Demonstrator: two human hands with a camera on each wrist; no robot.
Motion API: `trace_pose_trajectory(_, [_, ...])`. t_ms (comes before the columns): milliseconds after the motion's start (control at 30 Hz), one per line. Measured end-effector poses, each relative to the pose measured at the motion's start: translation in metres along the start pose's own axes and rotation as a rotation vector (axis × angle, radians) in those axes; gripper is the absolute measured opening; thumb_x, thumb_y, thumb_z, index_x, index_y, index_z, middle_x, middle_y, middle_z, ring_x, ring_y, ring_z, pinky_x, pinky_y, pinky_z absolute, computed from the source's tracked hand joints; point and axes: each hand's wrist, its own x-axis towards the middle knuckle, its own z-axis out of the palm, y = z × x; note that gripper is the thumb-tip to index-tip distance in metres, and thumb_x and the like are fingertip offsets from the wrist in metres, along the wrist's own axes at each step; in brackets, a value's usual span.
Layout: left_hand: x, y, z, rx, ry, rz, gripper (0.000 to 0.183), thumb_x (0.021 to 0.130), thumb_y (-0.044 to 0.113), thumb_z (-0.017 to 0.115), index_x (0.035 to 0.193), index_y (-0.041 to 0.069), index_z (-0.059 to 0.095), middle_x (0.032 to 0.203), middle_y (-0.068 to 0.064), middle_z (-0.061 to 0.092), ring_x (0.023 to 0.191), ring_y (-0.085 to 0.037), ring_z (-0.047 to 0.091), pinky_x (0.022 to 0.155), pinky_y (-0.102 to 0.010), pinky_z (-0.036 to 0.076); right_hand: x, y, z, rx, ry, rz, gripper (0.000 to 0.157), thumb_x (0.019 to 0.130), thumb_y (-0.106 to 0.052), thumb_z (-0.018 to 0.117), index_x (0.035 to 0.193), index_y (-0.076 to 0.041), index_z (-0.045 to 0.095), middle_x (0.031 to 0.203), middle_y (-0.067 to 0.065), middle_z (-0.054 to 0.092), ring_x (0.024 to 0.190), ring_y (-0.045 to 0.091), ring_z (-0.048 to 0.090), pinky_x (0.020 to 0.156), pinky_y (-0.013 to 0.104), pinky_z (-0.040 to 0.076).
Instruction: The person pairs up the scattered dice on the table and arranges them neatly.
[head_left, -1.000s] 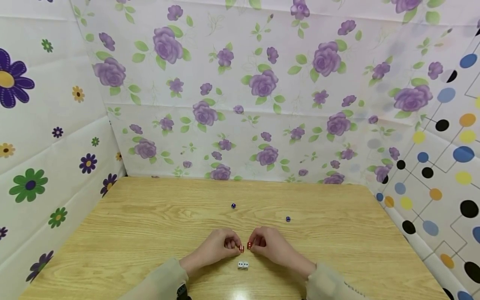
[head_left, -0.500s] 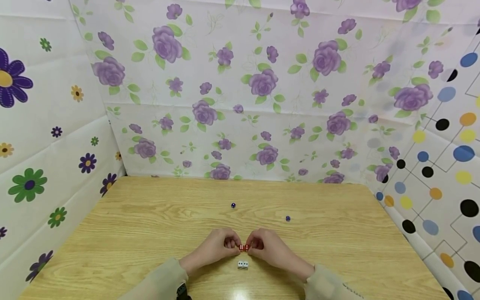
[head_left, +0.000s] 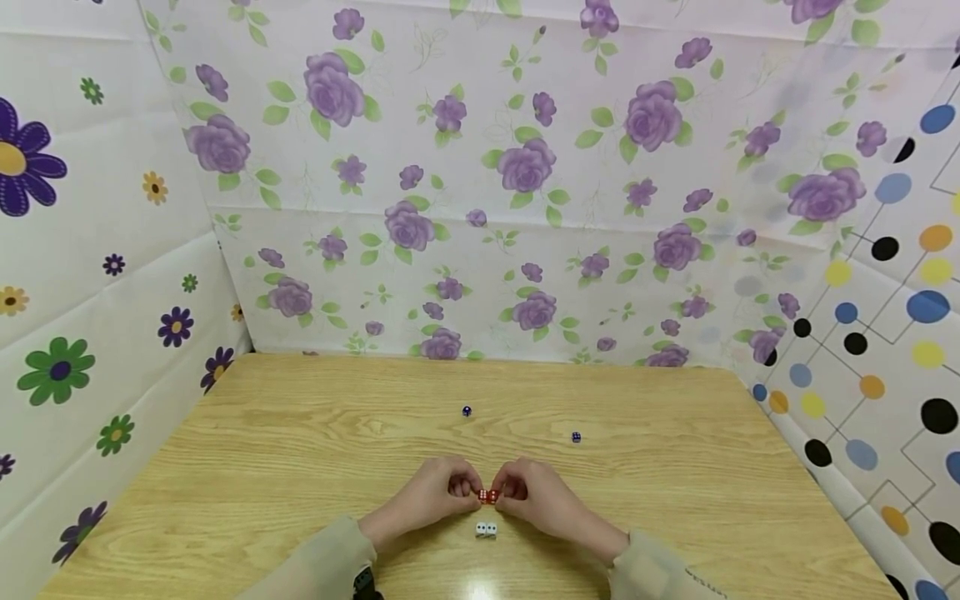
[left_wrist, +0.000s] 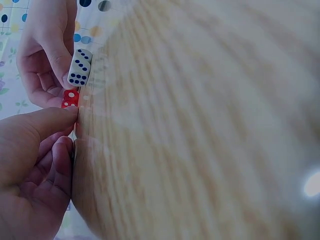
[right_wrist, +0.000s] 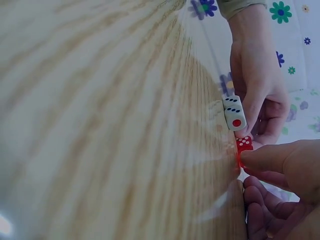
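Two red dice sit side by side on the wooden table between my hands, faces together in the head view. My left hand (head_left: 438, 490) pinches the left red die (head_left: 483, 496) between thumb and index finger. From the other side my right hand (head_left: 538, 493) pinches the right red die (head_left: 492, 496) in the same way. Closer to me stand two white dice (head_left: 486, 530), side by side and touched by neither hand. Both wrist views show the red pair partly covered by thumbs, with the white dice (left_wrist: 80, 67) just beside them.
Farther back on the wooden table (head_left: 315, 417) lie two dark blue dice, one blue die (head_left: 467, 411) near the middle and another blue die (head_left: 576, 437) to the right. A flowered cloth (head_left: 480, 275) hangs along the table's back edge, with patterned cloths at both sides.
My right hand has moved slightly left, bringing its red die up against the other; the gap between them has closed. My left hand and the other dice have stayed put.
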Motion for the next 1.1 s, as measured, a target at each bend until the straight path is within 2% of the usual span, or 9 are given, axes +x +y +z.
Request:
trace_pose_trajectory(433, [0.0006,-0.0016,0.0009,0.0,0.003,0.01,0.01,0.084,0.012,0.079,0.09,0.012,0.071,0.082,0.003,0.064,0.07,0.0,0.054,0.064,-0.016,0.048,-0.0013,-0.001,-0.0014,0.066,-0.007,0.0,0.01,0.085,-0.009,0.075,0.09,-0.01,0.067,0.079,-0.003,0.063,0.068,0.0,0.053,0.061,0.017,0.047])
trace_pose_trajectory(1100, [0.0006,-0.0013,0.0009,-0.008,-0.003,0.019,0.009,0.084,0.011,0.078,0.09,0.011,0.071,0.081,0.002,0.064,0.069,0.001,0.053,0.063,-0.016,0.047,-0.0002,0.0041,-0.0007,0.08,-0.02,0.011,0.01,0.086,-0.012,0.076,0.091,-0.015,0.068,0.077,-0.006,0.062,0.066,0.0,0.053,0.06,0.018,0.047])
